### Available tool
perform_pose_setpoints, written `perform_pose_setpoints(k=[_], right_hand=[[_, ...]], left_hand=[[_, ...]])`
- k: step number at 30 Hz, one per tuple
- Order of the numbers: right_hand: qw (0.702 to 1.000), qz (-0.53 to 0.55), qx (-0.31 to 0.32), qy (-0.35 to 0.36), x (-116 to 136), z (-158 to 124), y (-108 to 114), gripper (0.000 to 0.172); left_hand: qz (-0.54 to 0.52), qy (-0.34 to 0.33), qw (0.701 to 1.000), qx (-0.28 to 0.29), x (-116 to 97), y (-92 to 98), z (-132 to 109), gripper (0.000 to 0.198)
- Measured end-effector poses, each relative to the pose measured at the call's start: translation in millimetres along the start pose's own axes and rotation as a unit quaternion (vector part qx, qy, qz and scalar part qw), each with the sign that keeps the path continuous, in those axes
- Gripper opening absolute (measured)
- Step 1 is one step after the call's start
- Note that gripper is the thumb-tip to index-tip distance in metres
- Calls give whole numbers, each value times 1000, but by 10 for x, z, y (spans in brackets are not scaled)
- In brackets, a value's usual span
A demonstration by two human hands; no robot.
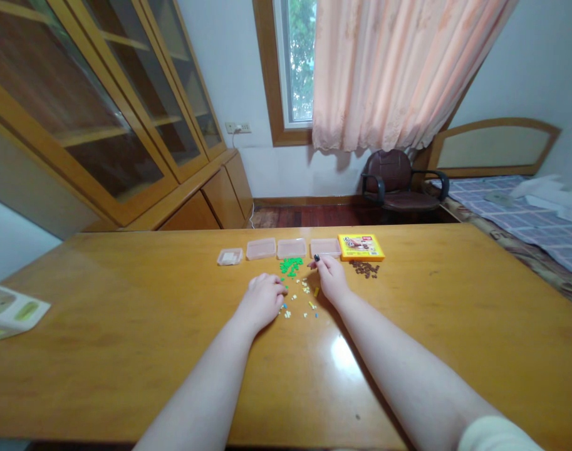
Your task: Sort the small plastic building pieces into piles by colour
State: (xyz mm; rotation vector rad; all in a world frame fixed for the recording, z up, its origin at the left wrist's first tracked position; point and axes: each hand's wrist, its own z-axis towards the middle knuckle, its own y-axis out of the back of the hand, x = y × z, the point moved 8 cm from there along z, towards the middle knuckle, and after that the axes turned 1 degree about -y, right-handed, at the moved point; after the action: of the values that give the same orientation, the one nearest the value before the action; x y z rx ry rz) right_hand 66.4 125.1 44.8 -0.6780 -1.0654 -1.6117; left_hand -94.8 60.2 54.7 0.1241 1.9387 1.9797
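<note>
My left hand (263,302) rests on the wooden table, fingers loosely bent and slightly apart, at the left edge of some small loose pieces. Nothing shows in it, though its palm side is hidden. My right hand (332,280) is closed in a pinch just in front of a clear box. Something small and dark is at its fingertips, too small to name. Between the hands lie a heap of green pieces (292,265), scattered cream pieces (306,289), a yellow piece (316,292) and a few blue ones. Brown pieces (364,269) lie to the right of my right hand.
Clear plastic boxes (261,248) stand in a row along the far side, with a smaller box (230,257) at the left and a yellow box (361,248) at the right. A white power strip (13,311) lies at the left. Beyond the table stands an armchair (398,181).
</note>
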Motion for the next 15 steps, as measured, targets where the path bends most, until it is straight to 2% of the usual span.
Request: perform_pose_setpoints(k=[4, 9, 15], right_hand=[[1000, 20, -16, -12, -26, 4, 28, 39], [1000, 25, -5, -15, -51, 0, 0, 37], [999, -5, 48, 0, -17, -22, -94, 35]], left_hand=[[7, 7, 1000, 13, 25, -78, 15, 36], [-2, 4, 1000, 11, 65, -149, 54, 42], [0, 2, 1000, -8, 52, -98, 51, 37]])
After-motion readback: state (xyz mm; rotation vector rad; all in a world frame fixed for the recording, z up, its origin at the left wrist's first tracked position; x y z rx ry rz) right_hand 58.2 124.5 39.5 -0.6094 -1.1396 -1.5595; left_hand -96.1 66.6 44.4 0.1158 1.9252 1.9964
